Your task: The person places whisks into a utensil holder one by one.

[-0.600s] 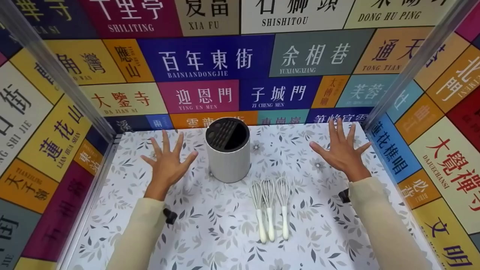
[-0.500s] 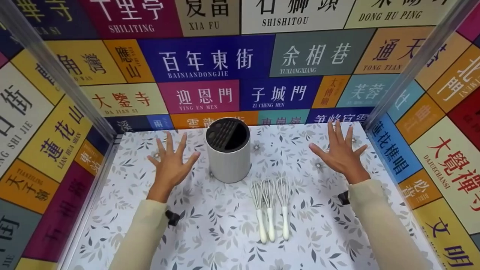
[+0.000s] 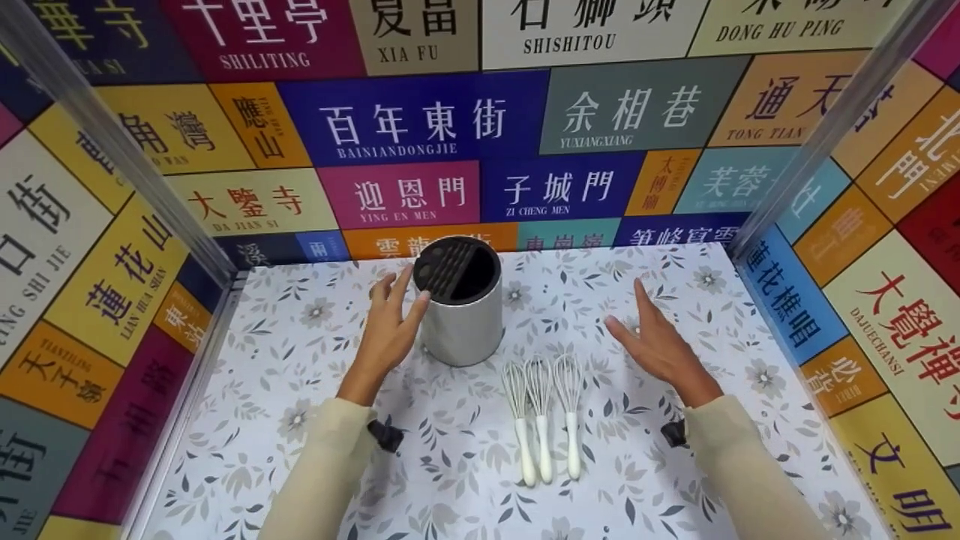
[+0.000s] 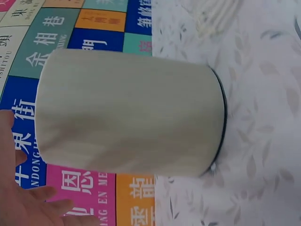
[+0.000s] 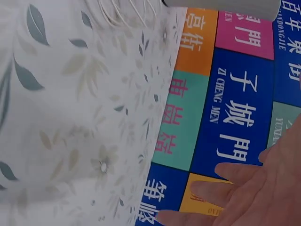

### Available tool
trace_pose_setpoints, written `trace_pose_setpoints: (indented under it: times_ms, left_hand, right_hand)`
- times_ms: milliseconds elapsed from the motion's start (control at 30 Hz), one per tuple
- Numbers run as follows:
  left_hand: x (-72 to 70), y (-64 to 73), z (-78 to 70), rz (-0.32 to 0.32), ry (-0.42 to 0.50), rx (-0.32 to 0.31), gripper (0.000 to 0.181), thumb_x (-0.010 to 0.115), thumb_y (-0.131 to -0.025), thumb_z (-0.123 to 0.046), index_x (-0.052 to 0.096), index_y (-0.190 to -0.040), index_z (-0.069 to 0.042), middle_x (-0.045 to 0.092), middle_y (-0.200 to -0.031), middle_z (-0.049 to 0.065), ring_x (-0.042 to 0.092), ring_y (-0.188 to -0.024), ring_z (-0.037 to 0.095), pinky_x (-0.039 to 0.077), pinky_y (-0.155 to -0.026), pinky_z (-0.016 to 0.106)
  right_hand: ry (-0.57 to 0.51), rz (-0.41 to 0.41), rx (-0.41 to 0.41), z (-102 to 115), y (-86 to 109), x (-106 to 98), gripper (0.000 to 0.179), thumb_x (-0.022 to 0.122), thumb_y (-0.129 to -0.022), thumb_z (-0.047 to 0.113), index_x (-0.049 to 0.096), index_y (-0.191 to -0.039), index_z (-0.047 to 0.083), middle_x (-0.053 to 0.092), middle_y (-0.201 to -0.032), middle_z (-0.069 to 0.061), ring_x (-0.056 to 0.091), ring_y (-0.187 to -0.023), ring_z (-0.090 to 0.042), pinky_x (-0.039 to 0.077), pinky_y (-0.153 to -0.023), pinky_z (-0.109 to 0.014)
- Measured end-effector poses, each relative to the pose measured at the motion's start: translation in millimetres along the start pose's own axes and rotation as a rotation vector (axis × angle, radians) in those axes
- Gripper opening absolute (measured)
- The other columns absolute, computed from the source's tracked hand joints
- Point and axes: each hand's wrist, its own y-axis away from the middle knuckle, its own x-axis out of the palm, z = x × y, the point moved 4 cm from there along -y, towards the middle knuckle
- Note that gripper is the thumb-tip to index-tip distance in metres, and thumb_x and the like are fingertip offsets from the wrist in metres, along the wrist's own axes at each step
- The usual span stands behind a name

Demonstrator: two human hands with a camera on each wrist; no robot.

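A white cylindrical utensil holder [image 3: 461, 334] with a black slotted top stands upright towards the back of the table. My left hand [image 3: 388, 330] is right at its left side, thumb near the rim and fingers relaxed. In the left wrist view the holder [image 4: 131, 113] fills the middle, with the left hand [image 4: 28, 197] at the lower left. Several cream-handled wire whisks, three side by side, lie in front of the holder; the right one [image 3: 571, 442] is slightly apart. To their right, my right hand [image 3: 660, 345] hovers with straight fingers and holds nothing.
The table [image 3: 420, 495] wears a white leaf-patterned cover. Colourful panels with printed characters [image 3: 412, 120] wall in the back and both sides. Clear corner posts [image 3: 810, 142] rise at the back corners.
My left hand has moved right, from open-spread over the table to the holder's side. My right hand has turned palm inward and shifted slightly left. Holder and whisks stay put.
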Motion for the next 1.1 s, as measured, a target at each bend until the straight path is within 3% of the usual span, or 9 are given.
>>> trace_pose_setpoints:
  times_ms: [133,300,600,733,933,1100]
  left_hand:
    - [5.8,-4.4,-5.8,-0.038,0.076,-0.008,0.069,0.049,-0.101,-0.06,0.034,-0.161,-0.029,0.028,-0.161,0.018,0.043,-0.143,0.038,0.036,-0.114,0.062]
    - [12.2,-9.9,-11.7,-0.082,0.088,0.002,0.063,0.054,-0.102,-0.05,0.04,-0.158,-0.024,0.034,-0.155,0.021,0.045,-0.139,0.04,0.036,-0.115,0.058]
    - [24.5,-19.3,-21.4,-0.107,0.08,-0.032,0.054,0.055,-0.103,-0.042,0.051,-0.152,-0.019,0.042,-0.147,0.023,0.049,-0.132,0.04,0.037,-0.114,0.054]
    - [26.2,-21.3,-24.5,-0.157,0.06,-0.01,0.05,0.058,-0.102,-0.036,0.056,-0.148,-0.016,0.048,-0.14,0.026,0.053,-0.127,0.041,0.039,-0.111,0.053]
    - [28.4,-21.4,-26.1,-0.171,0.051,-0.018,0.049,0.06,-0.101,-0.033,0.058,-0.146,-0.015,0.05,-0.138,0.027,0.053,-0.126,0.04,0.04,-0.11,0.053]
    - [29.0,-21.7,-26.9,-0.185,0.064,-0.034,0.048,0.063,-0.099,-0.032,0.06,-0.144,-0.014,0.05,-0.137,0.026,0.054,-0.125,0.04,0.041,-0.109,0.051]
  right_hand:
    - [-0.029,0.004,-0.027,2.3,8.7,14.8,0.095,0.04,-0.099,0.071,-0.014,-0.164,0.027,0.016,-0.169,-0.023,0.027,-0.149,-0.051,0.022,-0.114,-0.073]
    - [-0.069,0.024,-0.029,4.5,18.1,29.4,0.093,0.041,-0.1,0.067,-0.007,-0.165,0.021,0.036,-0.158,-0.028,0.045,-0.138,-0.052,0.034,-0.109,-0.07]
    - [-0.075,0.021,-0.018,7.0,34.2,54.1,0.085,0.044,-0.102,0.061,0.013,-0.164,0.012,0.059,-0.139,-0.023,0.065,-0.115,-0.039,0.049,-0.095,-0.058]
    - [-0.104,0.028,0.014,7.6,38.8,63.9,0.085,0.046,-0.101,0.064,0.021,-0.162,0.01,0.064,-0.132,-0.018,0.068,-0.108,-0.034,0.051,-0.093,-0.054]
    - [-0.189,0.062,0.102,3.6,43.2,80.6,0.089,0.059,-0.096,0.062,0.029,-0.159,0.008,0.066,-0.127,-0.016,0.07,-0.082,-0.024,0.055,-0.073,-0.038]
    - [-0.298,0.069,0.155,2.7,46.7,94.5,0.088,0.069,-0.093,0.054,0.032,-0.158,0.008,0.066,-0.123,-0.017,0.072,-0.09,-0.03,0.06,-0.068,-0.037]
